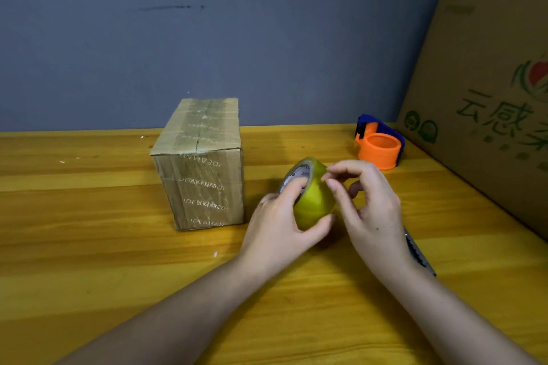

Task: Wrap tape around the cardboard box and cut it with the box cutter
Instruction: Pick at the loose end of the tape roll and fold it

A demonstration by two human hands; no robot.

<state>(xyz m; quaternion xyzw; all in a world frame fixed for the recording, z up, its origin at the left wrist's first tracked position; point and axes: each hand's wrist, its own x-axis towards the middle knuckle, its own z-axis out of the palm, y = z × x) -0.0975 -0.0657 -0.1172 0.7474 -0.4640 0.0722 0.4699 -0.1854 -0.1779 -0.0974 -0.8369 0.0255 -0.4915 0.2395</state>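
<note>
A small cardboard box [201, 163] stands upright on the wooden table [89, 216], with old clear tape and printed lettering on its faces. To its right my left hand [278, 228] grips a yellowish roll of tape [312, 201], a finger in the core and the thumb under the roll. My right hand [367, 201] touches the roll's upper right side, fingertips curled and picking at the tape surface. Part of a dark box cutter [418, 252] lies on the table, mostly hidden behind my right wrist.
An orange and blue tape dispenser [379, 145] sits at the back right of the table. Large printed cardboard cartons [489, 83] are stacked along the right edge. A grey wall runs behind the table.
</note>
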